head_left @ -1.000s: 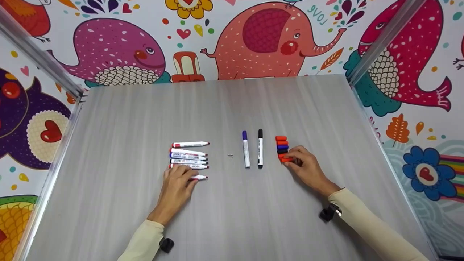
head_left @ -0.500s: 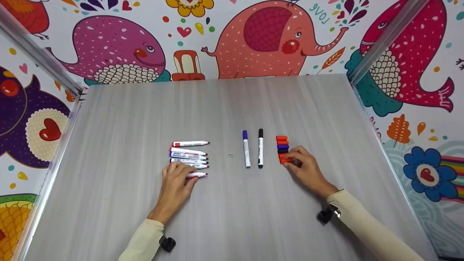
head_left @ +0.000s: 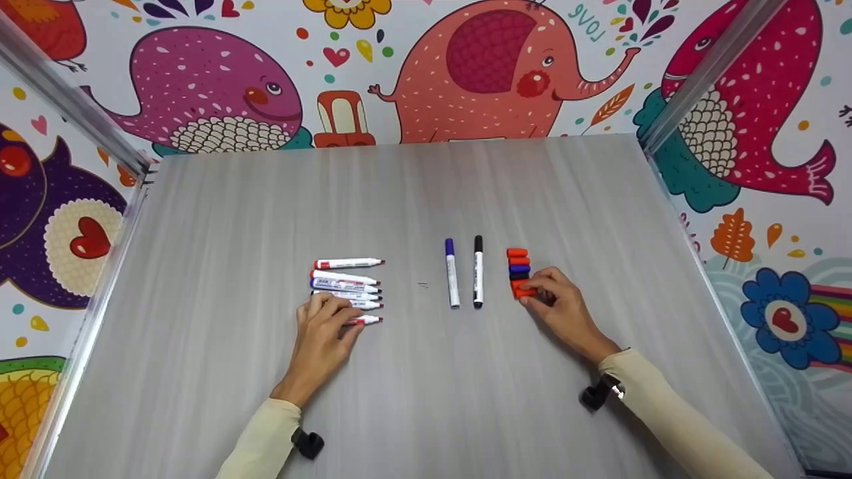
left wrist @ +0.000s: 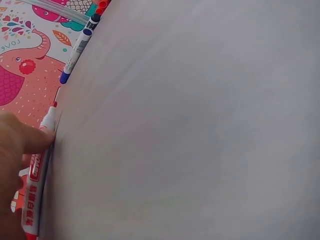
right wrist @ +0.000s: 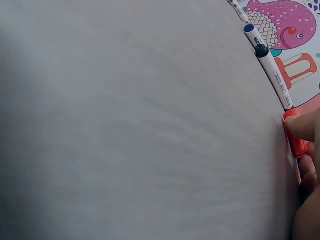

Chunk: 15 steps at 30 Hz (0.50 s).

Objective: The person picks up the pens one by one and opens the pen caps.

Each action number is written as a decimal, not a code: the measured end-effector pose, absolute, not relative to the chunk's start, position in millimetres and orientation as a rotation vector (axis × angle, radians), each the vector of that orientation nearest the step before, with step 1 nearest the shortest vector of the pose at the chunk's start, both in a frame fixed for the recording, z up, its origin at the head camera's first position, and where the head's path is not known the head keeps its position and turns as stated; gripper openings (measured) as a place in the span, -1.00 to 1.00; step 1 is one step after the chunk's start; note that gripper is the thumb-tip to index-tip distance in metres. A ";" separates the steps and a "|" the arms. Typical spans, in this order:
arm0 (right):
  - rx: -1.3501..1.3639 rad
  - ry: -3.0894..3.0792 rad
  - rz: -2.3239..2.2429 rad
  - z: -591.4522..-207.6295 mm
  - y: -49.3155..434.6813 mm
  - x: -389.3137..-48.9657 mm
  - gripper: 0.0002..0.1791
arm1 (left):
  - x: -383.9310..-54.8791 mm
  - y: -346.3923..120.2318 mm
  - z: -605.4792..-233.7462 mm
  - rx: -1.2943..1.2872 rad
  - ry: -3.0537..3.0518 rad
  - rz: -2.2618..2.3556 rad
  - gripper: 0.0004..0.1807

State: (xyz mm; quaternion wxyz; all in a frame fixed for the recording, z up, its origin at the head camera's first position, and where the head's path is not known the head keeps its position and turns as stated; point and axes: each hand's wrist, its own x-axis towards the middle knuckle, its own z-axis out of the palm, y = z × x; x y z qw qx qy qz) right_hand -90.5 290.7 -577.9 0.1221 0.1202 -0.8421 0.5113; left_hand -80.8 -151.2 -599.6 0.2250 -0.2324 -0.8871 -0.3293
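On the left of the head view, several uncapped white whiteboard markers [head_left: 349,263] lie side by side, tips to the right. My left hand [head_left: 323,336] pinches the nearest one, a red marker [left wrist: 34,200], its thumb along the barrel; the fingers cover parts of the nearer markers. Right of centre, a column of loose marker caps [head_left: 517,253] in red, blue and black lies on the table. At its near end my right hand [head_left: 566,306] pinches a red cap [right wrist: 296,137] between thumb and fingers. Part of that cap is hidden behind the thumb.
Between the two groups lie a blue-capped marker [head_left: 452,276] and a black marker [head_left: 478,273], both lengthwise. A small dark mark [head_left: 423,285] shows on the grey table [head_left: 413,399]. Printed cartoon panels [head_left: 479,73] stand around its back and sides.
My left hand has slid slightly away from the body, bringing its red marker closer to the row. The right hand stays at the red cap almost unmoved.
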 end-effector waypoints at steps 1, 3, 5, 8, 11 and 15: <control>0.353 -2.454 1.494 -574.4 289.3 -89.6 -0.70 | -81.1 -151.3 -599.5 -0.640 -2.448 -0.913 -0.73; 0.354 -2.458 1.494 -569.2 287.5 -88.5 -0.70 | -81.7 -151.2 -598.8 -0.637 -2.451 -0.914 -0.74; 0.351 -2.465 1.496 -567.2 286.9 -88.2 -0.71 | -82.1 -150.8 -597.9 -0.631 -2.457 -0.911 -0.75; 0.338 -2.475 1.526 -565.4 287.2 -88.0 -0.71 | -82.7 -150.0 -596.3 -0.629 -2.464 -0.898 -0.76; 0.324 -2.478 1.545 -565.3 287.4 -87.9 -0.71 | -83.1 -149.1 -595.1 -0.627 -2.474 -0.885 -0.77; 0.311 -2.476 1.552 -565.0 287.5 -88.1 -0.71 | -84.3 -148.3 -594.7 -0.627 -2.479 -0.884 -0.78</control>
